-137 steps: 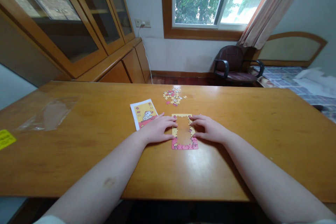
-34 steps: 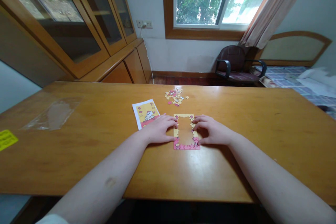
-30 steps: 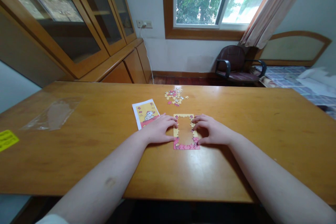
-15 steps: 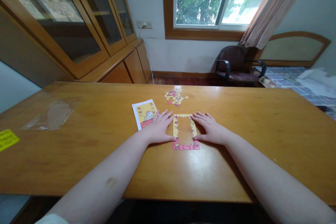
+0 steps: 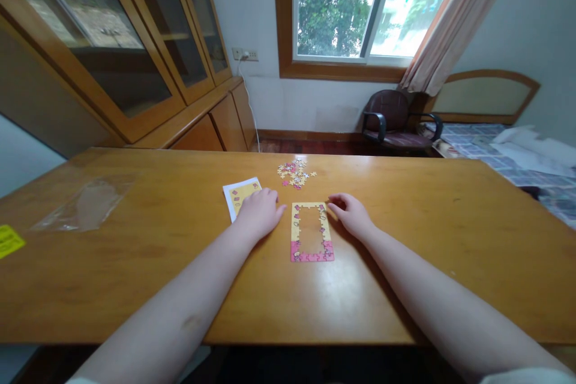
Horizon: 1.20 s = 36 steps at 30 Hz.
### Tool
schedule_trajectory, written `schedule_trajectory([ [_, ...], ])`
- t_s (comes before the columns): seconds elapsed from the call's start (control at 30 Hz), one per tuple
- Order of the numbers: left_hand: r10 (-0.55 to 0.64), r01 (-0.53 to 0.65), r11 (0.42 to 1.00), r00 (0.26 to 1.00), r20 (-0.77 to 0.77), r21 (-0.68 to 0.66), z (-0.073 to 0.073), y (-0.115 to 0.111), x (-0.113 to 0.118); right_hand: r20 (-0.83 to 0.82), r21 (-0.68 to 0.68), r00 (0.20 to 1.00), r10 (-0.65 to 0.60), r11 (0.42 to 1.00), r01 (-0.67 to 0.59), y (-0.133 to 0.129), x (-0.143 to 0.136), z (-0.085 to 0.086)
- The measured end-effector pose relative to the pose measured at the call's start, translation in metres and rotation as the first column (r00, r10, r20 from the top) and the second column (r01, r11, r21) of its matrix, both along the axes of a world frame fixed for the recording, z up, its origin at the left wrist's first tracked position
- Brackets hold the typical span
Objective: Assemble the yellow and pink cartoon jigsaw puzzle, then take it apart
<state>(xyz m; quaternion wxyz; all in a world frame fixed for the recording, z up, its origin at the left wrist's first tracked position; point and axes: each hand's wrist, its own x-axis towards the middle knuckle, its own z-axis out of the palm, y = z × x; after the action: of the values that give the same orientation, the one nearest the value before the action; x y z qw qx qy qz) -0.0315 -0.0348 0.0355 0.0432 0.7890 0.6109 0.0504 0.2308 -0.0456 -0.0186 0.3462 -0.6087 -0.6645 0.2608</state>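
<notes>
A joined border of jigsaw pieces [image 5: 295,234], yellow above and pink below, lies on the table around a bare middle. To its left is my left hand [image 5: 261,211], fingers loosely bent and thumb apart, covering part of the printed picture sheet [image 5: 243,190]. Whether it touches the sheet is hard to tell. My right hand [image 5: 353,215] rests just right of the border's upper right corner, thumb and forefinger parted, with nothing seen between them. A heap of loose jigsaw pieces [image 5: 296,173] lies beyond the border.
The wooden table [image 5: 157,276] spreads wide to both sides. A clear plastic bag [image 5: 92,204] lies at the left, near a yellow label [image 5: 9,241]. Past the far edge stand a glass-door cabinet [image 5: 180,108] and an armchair [image 5: 393,120].
Both hands have come off the border's sides. The left has drawn left over the sheet with its fingers bending; the right's spread fingers have curled in. The view has shifted slightly.
</notes>
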Motion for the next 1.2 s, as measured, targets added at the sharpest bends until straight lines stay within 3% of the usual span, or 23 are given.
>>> schedule_trajectory([
  [0.13, 0.014, -0.02, 0.979, 0.999, -0.032, -0.201, 0.014, 0.026, 0.0, -0.068, -0.069, 0.991, -0.116, 0.991, 0.111, 0.025, -0.006, -0.001],
  [0.27, 0.123, -0.121, 0.992, 0.986, 0.109, -0.029, 0.01, 0.055, 0.004, -0.058, -0.101, 0.972, -0.229, 0.97, 0.223, 0.067, -0.005, -0.001],
  [0.37, 0.105, -0.133, 0.98, 0.978, 0.178, 0.15, -0.003, 0.064, 0.007, 0.002, -0.086, 0.949, -0.314, 0.946, 0.313, 0.089, -0.003, -0.002],
  [0.43, 0.064, -0.099, 0.979, 0.979, 0.193, 0.179, -0.01, 0.064, 0.009, 0.03, -0.043, 0.947, -0.321, 0.946, 0.322, 0.095, -0.004, -0.003],
  [0.5, 0.003, -0.038, 0.987, 0.978, 0.21, 0.158, -0.016, 0.063, 0.012, 0.056, 0.032, 0.966, -0.251, 0.968, 0.249, 0.094, -0.006, -0.003],
  [0.6, -0.091, 0.069, 0.992, 0.967, 0.236, 0.102, -0.022, 0.061, 0.017, 0.163, 0.163, 0.987, -0.004, 0.986, -0.023, 0.086, -0.013, -0.002],
  [0.67, -0.1, 0.085, 0.994, 0.966, 0.239, 0.073, -0.025, 0.06, 0.019, 0.288, 0.2, 0.95, 0.119, 0.963, -0.181, 0.08, -0.019, 0.001],
  [0.77, -0.133, 0.124, 0.991, 0.966, 0.224, 0.054, -0.028, 0.061, 0.02, 0.468, 0.129, 0.859, 0.208, 0.945, -0.299, 0.073, -0.029, 0.006],
  [0.87, -0.204, 0.204, 0.979, 0.96, 0.193, 0.021, -0.028, 0.062, 0.02, 0.563, 0.034, 0.789, 0.245, 0.947, -0.318, 0.068, -0.034, 0.008],
  [0.97, -0.228, 0.232, 0.973, 0.957, 0.179, 0.0, -0.024, 0.06, 0.019, 0.568, 0.0, 0.782, 0.258, 0.949, -0.314, 0.067, -0.036, 0.009],
  [1.2, -0.108, 0.109, 0.994, 0.978, 0.18, 0.003, -0.018, 0.06, 0.015, 0.519, 0.069, 0.833, 0.192, 0.962, -0.265, 0.07, -0.032, 0.007],
])
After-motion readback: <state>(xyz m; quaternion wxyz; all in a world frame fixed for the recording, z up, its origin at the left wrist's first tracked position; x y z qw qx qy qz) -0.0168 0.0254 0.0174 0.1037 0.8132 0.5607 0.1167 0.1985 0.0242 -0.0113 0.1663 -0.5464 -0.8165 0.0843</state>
